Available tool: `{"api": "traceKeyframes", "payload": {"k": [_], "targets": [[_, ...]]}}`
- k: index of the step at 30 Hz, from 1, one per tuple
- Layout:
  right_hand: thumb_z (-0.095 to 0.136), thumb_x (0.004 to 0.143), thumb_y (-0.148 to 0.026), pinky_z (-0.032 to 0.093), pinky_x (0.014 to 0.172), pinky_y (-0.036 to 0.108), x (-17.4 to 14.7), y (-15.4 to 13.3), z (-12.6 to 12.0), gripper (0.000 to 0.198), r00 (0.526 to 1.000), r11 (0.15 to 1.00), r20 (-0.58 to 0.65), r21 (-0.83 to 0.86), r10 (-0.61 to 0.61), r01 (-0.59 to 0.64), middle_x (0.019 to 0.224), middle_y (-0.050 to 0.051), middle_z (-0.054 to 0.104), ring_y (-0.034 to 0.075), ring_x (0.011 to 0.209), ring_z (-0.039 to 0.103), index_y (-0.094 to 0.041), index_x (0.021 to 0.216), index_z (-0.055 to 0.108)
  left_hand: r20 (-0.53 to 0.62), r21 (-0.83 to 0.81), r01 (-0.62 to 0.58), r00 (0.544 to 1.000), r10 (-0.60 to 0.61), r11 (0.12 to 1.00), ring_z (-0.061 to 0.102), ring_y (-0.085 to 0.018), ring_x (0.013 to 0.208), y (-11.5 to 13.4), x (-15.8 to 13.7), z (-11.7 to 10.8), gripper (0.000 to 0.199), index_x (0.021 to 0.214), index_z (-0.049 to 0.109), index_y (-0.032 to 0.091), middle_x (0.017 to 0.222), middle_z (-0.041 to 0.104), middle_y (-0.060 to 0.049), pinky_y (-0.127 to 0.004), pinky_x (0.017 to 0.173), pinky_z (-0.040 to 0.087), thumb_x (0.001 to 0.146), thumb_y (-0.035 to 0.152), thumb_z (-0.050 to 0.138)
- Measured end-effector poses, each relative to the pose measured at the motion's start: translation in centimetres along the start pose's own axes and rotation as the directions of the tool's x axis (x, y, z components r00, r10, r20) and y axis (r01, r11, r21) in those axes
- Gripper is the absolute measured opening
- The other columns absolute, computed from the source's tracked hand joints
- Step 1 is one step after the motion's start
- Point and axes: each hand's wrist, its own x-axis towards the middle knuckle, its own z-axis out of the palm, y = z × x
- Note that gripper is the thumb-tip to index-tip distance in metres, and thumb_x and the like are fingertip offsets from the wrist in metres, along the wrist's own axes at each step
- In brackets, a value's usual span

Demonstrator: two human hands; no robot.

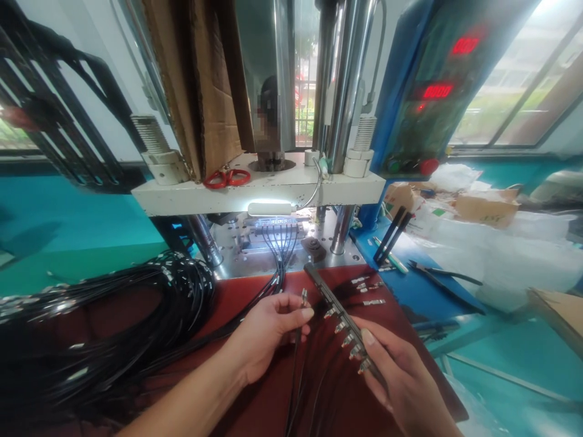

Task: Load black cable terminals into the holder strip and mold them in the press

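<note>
Between thumb and fingers, my left hand (283,318) pinches a black cable with a small metal connector (304,295) pointing up. My right hand (396,370) is closed around the lower end of a dark metal bar (325,291), which slants up to the left. Several small metal connectors (347,341) sit in a row along the bar's left edge, with thin black cables hanging below. The held connector is just left of the bar, apart from it. Beyond my hands, several black cables (279,276) run into a lit mould (276,226) on the press.
A large coil of black cables (182,291) lies left on the red-brown work surface (364,388). More cable ends (373,302) lie beyond the bar. Red-handled scissors (226,178) rest on the white press plate (182,197). Pliers (446,276) lie on the blue surface at right.
</note>
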Motion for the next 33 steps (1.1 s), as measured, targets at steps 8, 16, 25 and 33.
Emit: {"api": "traceKeyframes", "payload": {"k": [8,16,25,33], "targets": [[0.069,0.071,-0.056,0.051,0.051,0.018,0.0,0.2,0.1,0.051,0.999,0.999,0.014,0.01,0.032,-0.032,0.073,0.004,0.067,0.016,0.067,0.062,-0.022,0.109,0.069,0.072,-0.098,0.011,0.997,-0.004,0.995,0.049,-0.007,0.054,-0.4,-0.4,-0.4,0.024,0.091,0.052,0.017,0.067,0.049,0.005,-0.021,0.051,0.035,0.076,0.022,0.07],[0.07,0.068,-0.058,0.051,0.049,0.018,-0.4,-0.3,0.4,0.052,0.999,1.0,-0.02,0.008,0.029,-0.029,0.077,0.005,0.068,0.015,0.064,0.062,-0.021,0.105,0.07,0.003,-0.038,-0.016,1.0,0.016,0.999,0.032,-0.003,0.046,-0.7,0.0,1.0,0.02,0.077,0.052,0.015,0.064,0.046,0.005,-0.02,0.044,0.022,0.08,0.03,0.065],[0.07,0.069,-0.057,0.053,0.052,0.02,-0.5,-0.3,0.6,0.051,0.998,0.998,-0.041,0.024,0.055,-0.054,0.084,0.007,0.069,0.019,0.075,0.064,-0.021,0.105,0.07,0.004,0.053,0.006,1.0,-0.006,0.999,0.031,-0.004,0.044,-0.9,0.4,1.4,0.024,0.07,0.052,0.015,0.06,0.047,0.004,-0.02,0.044,0.022,0.08,0.034,0.061],[0.073,0.066,-0.056,0.052,0.051,0.018,-0.5,-0.3,0.4,0.05,0.996,0.996,-0.032,0.037,0.08,-0.078,0.098,0.006,0.07,0.018,0.074,0.065,-0.023,0.103,0.071,-0.048,0.127,0.018,0.999,-0.012,0.992,0.029,-0.005,0.042,-1.1,0.3,1.7,0.028,0.066,0.048,0.016,0.048,0.039,0.007,-0.021,0.044,0.02,0.082,0.037,0.059]]}}
